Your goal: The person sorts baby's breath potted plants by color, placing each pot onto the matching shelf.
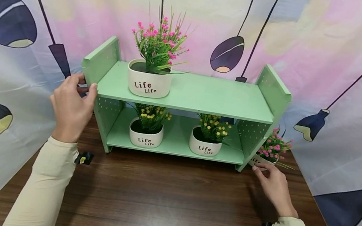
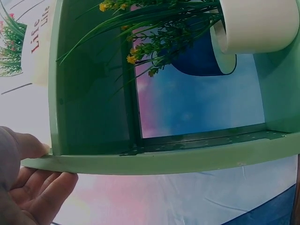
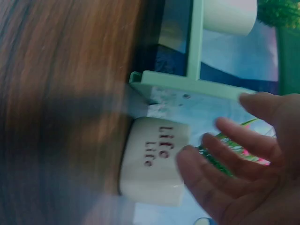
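A light green two-tier shelf stands at the back of a dark wooden table. My left hand grips its left side panel, thumb on the front and fingers behind it. A white "Life" pot with pink flowers sits on the upper tier. Two white pots with yellow flowers sit on the lower tier. Another white "Life" pot with pink flowers stands on the table beside the shelf's right panel. My right hand reaches to it with straight fingers, fingertips at the pot.
The wooden table extends toward me in front of the shelf. A cloth backdrop printed with hanging lamps closes in the back and both sides, close behind the shelf.
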Demonstrator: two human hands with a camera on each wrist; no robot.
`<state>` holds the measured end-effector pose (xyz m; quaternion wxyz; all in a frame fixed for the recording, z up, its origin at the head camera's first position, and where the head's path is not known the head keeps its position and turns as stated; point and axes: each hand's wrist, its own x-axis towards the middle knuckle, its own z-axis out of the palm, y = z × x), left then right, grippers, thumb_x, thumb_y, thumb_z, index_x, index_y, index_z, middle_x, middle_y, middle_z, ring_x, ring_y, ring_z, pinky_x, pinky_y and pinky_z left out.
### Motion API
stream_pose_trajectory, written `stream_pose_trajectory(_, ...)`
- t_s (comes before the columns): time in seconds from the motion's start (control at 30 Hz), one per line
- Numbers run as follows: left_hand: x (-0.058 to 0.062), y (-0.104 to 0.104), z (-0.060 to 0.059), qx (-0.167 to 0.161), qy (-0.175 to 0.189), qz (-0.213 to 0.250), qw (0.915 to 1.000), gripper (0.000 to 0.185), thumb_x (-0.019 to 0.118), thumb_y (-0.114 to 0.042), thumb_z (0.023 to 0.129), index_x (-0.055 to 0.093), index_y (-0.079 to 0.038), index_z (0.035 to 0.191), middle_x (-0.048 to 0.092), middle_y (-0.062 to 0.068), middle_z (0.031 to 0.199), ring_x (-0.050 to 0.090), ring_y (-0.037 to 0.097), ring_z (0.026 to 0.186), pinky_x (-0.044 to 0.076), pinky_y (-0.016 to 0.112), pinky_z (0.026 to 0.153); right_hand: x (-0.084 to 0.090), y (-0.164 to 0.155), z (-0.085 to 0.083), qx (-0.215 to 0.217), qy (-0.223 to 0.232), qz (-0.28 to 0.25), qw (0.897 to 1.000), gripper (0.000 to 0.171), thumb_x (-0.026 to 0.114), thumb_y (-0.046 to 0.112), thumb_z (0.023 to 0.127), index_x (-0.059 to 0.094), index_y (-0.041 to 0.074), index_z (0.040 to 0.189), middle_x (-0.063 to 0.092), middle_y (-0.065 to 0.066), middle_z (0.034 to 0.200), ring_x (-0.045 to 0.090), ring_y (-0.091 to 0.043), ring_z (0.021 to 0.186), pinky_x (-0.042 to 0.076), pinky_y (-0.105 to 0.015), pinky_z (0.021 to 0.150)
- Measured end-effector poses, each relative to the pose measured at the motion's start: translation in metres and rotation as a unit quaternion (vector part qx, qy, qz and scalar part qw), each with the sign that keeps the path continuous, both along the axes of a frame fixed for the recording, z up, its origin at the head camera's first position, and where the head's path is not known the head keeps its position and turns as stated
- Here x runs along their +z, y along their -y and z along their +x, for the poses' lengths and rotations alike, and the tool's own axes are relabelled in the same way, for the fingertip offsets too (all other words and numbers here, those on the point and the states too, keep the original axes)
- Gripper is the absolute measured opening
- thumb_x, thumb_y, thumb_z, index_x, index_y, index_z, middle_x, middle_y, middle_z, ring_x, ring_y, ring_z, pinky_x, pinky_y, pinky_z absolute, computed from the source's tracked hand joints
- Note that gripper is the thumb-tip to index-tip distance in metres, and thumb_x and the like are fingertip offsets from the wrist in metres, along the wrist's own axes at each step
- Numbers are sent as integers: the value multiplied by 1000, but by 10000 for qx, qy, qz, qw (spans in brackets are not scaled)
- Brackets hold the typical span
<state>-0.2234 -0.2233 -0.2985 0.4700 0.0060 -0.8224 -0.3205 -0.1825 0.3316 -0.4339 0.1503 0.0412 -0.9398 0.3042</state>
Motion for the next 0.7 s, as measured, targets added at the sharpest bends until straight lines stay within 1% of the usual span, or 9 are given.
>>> stream_pose_trajectory(0.1,0,0,0,-3,39,-3,10000,30,69,-16,102,71,6,122,74,27,111,74,46,96,41,62,81,-4,-6,-6,-96,439,156,9989,46,62,28,108,63,-9,136,60,-37,136,69,-49,103,54,-62,83)
stream_pose_trajectory(0.2,1,0,0,4,30,-3,10000,30,69,-17,102,71,6,122,74,26,112,75,44,96,42,63,81,-8,-12,-11,-303,533,225,9979,52,61,27,109,56,-13,141,54,-41,137,62,-55,110,50,-67,86)
stream_pose_trajectory(0.3,2,0,-1,22,2,8,10000,30,70,-17,101,71,6,121,74,26,112,75,44,96,42,63,81,-11,-15,-15,-539,353,247,9976,52,63,24,108,54,-16,139,51,-41,133,59,-55,107,49,-66,82)
stream_pose_trajectory(0.37,2,1,0,41,-18,13,10000,29,70,-16,101,71,6,120,74,26,111,75,44,95,42,63,81,-13,-16,-18,-661,221,214,9973,49,63,23,107,56,-18,134,49,-39,128,58,-51,98,48,-62,77)
stream_pose_trajectory(0.43,2,1,0,56,-25,1,10000,29,70,-16,101,71,6,120,74,26,111,75,44,95,42,63,81,-15,-16,-20,-697,86,151,9974,46,63,20,107,57,-21,128,46,-40,131,57,-51,97,48,-61,76)
stream_pose_trajectory(0.5,2,1,0,52,-14,-17,10000,29,70,-16,101,71,6,120,74,26,110,75,45,95,43,64,82,-17,-18,-23,-638,-3,131,9979,45,63,17,107,57,-23,127,43,-42,135,57,-53,100,49,-62,78)
stream_pose_trajectory(0.6,1,1,0,62,3,-61,10000,29,70,-16,101,71,6,120,74,27,110,74,45,95,43,65,82,-20,-22,-27,-456,-138,182,9987,41,63,11,106,59,-25,124,45,-43,137,60,-56,104,50,-65,82)
stream_pose_trajectory(0.67,1,1,0,59,8,-81,9999,29,70,-16,101,71,6,120,74,27,110,75,44,95,44,65,83,-22,-24,-29,-366,-178,256,9988,38,63,10,105,60,-24,121,50,-40,126,62,-53,96,51,-63,80)
stream_pose_trajectory(0.7,1,1,-1,65,6,-86,9999,29,70,-16,101,71,6,120,74,27,110,75,44,95,44,65,82,-23,-25,-30,-344,-195,296,9988,37,64,10,105,61,-24,119,52,-39,123,62,-54,96,51,-64,80)
